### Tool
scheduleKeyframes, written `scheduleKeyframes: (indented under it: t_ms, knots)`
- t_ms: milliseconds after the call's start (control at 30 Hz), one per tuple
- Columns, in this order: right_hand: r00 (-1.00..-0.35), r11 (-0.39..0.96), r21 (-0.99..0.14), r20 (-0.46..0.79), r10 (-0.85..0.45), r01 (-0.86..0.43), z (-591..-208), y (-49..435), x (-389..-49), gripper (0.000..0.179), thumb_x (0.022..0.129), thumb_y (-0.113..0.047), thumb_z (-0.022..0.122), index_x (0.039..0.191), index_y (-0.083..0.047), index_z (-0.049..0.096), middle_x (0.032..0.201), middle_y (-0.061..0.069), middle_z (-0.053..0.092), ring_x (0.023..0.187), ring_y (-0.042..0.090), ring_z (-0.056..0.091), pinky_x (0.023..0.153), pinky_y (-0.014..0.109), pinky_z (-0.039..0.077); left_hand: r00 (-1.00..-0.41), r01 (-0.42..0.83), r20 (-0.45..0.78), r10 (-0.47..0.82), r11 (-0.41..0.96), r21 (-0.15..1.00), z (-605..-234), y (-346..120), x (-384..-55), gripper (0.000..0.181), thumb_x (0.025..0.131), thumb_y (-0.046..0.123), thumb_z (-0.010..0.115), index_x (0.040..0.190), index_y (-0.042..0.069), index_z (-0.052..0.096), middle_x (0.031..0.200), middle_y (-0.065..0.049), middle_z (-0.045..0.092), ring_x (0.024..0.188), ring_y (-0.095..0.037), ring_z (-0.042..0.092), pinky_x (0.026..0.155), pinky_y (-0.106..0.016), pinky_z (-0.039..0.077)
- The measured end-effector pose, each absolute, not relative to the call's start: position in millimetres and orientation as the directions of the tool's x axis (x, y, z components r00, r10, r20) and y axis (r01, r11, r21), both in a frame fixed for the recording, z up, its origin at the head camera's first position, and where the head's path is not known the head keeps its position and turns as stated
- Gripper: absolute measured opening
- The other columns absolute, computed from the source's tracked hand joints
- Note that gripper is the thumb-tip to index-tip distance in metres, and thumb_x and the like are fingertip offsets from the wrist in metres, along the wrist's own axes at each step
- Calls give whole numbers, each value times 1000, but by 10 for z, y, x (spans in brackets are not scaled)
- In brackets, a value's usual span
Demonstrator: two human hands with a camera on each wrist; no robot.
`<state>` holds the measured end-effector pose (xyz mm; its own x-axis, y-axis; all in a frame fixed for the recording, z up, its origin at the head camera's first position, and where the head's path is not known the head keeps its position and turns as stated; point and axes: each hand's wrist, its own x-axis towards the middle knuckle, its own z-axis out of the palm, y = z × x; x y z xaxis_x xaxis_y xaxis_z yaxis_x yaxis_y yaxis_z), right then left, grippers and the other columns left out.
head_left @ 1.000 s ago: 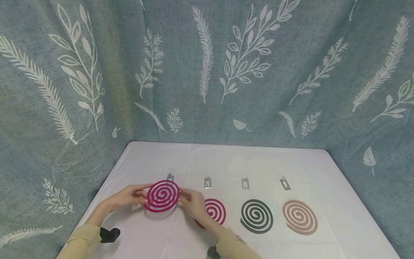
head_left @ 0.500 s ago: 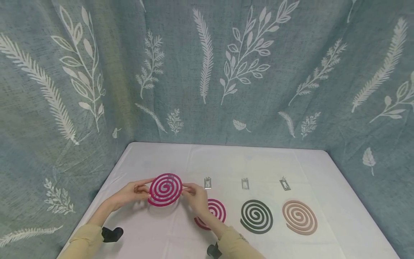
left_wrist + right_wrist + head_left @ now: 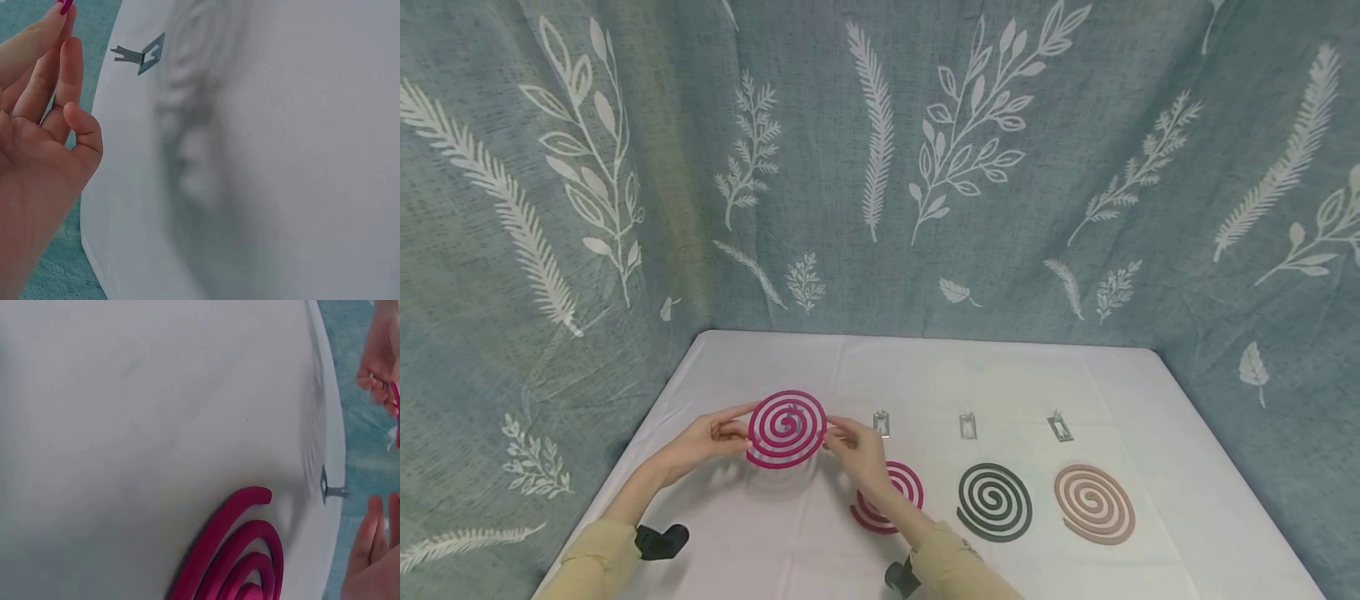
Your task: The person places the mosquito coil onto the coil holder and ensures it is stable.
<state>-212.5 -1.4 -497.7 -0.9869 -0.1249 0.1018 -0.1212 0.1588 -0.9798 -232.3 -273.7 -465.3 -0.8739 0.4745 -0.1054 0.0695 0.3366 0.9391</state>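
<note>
A magenta mosquito coil [image 3: 787, 427] is held raised over the left part of the table, tilted to face the head camera. My left hand [image 3: 703, 442] pinches its left edge between thumb and fingers. At the opposite edge my right hand [image 3: 859, 454] pinches it as well. A small metal coil stand shows through the gaps of the raised coil. In the left wrist view a stand [image 3: 150, 55] rises from the cloth beside my left hand [image 3: 47, 119], and only a sliver of the coil [image 3: 65, 6] appears. A second magenta coil [image 3: 912, 483] lies partly under my right forearm.
To the right lie a dark green coil [image 3: 995, 502] and a tan coil [image 3: 1094, 504]. Behind the row sit more metal stands: one [image 3: 882, 423], another [image 3: 968, 426], and a turned one [image 3: 1061, 427]. The white-covered table [image 3: 1000, 367] ends at a blue leaf-patterned curtain [image 3: 880, 275].
Both hands have raised the magenta coil, moving it away from me and slightly right over the leftmost stand. It tilts more toward the camera. The coils on the table stay put.
</note>
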Motion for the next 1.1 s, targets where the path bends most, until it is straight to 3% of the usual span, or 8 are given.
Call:
scheduleKeyframes:
  t_ms: [333,867,967,1100]
  knots:
    - [-970,112,-987,91,-225,-118,-4898,27,-2148,56,84,-11,71,136,-11,51,114,12,68,92,23,70,82,32,56,-890,85,-65,452,303,949,-4626,-2703,-2339,69,91,14,62,148,2,25,103,7,70,99,2,61,85,-16,49]
    - [-985,101,-987,114,-126,-127,-4853,33,-2178,47,86,-14,69,131,-16,57,108,10,70,89,21,69,77,26,56,-912,68,-45,407,259,963,-4587,-2593,-2371,67,94,17,59,150,7,23,107,14,69,102,3,61,89,-11,44]
    - [-989,110,-986,117,-93,-127,-4847,23,-2189,43,86,-17,69,128,-15,59,104,9,71,86,17,68,76,24,56,-922,75,-39,385,275,958,-4593,-2568,-2378,65,95,18,57,150,8,23,104,16,68,100,2,62,92,-16,44]
    - [-992,119,-985,118,-48,-123,-4843,2,-2197,38,86,-17,69,123,-12,62,100,10,71,83,18,69,73,23,55,-938,79,-27,345,289,954,-4612,-2522,-2385,64,96,20,56,150,9,24,100,18,68,98,1,62,103,-38,42]
